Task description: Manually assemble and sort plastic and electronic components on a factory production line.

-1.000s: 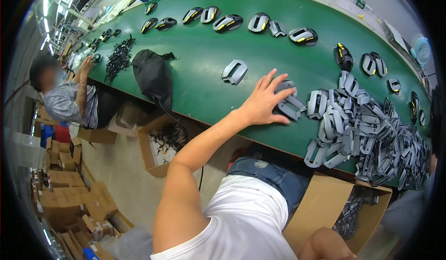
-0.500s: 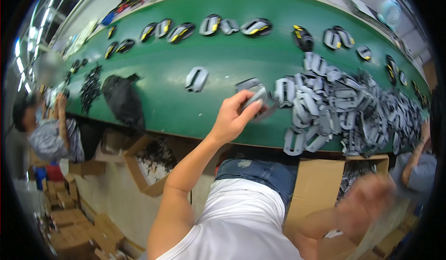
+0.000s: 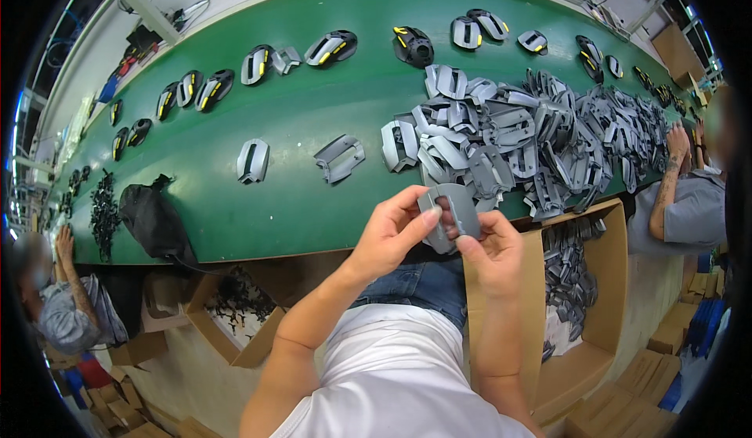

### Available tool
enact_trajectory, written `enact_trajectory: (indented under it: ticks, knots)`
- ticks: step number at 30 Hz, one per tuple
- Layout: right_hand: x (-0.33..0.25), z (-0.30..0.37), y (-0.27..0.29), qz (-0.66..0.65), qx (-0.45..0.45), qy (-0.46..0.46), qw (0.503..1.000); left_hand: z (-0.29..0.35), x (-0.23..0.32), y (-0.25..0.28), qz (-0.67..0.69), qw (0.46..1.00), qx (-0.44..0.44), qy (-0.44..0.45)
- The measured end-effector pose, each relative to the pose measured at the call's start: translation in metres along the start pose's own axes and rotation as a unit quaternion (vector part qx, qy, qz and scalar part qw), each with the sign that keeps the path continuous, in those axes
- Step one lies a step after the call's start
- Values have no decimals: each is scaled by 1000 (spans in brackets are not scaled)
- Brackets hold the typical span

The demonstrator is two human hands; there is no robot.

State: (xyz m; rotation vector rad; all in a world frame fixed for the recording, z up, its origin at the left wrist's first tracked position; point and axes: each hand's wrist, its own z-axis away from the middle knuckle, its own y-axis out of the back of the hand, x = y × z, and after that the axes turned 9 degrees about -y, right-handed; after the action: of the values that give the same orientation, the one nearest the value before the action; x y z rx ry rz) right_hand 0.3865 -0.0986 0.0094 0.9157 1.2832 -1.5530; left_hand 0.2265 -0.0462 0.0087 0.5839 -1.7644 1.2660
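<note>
My left hand (image 3: 389,233) and my right hand (image 3: 495,252) hold a grey plastic cover (image 3: 462,201) between them, just over the near edge of the green work surface (image 3: 305,211). An open oblong slot runs through the cover, and left fingers show through it. Both thumbs press on its near side. Beyond my hands lie a loose grey cover (image 3: 340,158) and, farther left, a lighter silver-grey cover (image 3: 253,161). Right of them begins a large heap of similar grey covers (image 3: 509,129).
Black-and-yellow assembled parts (image 3: 333,48) stand in a row along the far side. A black bag (image 3: 155,217) and small black pieces (image 3: 103,211) lie left. Below the edge are a carton of covers (image 3: 607,281) and another carton (image 3: 215,324). People sit at both ends.
My right hand has come up from the carton side to grip the cover together with my left hand. The view has turned right, and the held cover is now nearer my body.
</note>
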Motion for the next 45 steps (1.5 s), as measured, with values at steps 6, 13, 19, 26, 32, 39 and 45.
enact_trajectory:
  ticks: [6,13,19,26,32,39,45]
  knots:
    - [0,3,3,158,42,57,985,6,-13,-11,-282,954,-55,-88]
    - [-6,-1,-5,259,24,148,954,-9,4,-15,-116,984,-122,57]
    - [-2,-2,-11,222,106,140,959,-8,-10,-28,-274,957,-85,-48]
    - [-10,-12,-14,317,118,310,888,-7,-23,-38,-292,947,3,-134]
    - [-16,-4,-20,258,56,297,918,-6,-13,-36,-198,969,2,-149]
    - [0,-8,-20,178,130,238,946,-1,-20,-40,-247,950,41,-184]
    - [2,-10,-19,181,123,241,946,0,-20,-38,-278,942,21,-189]
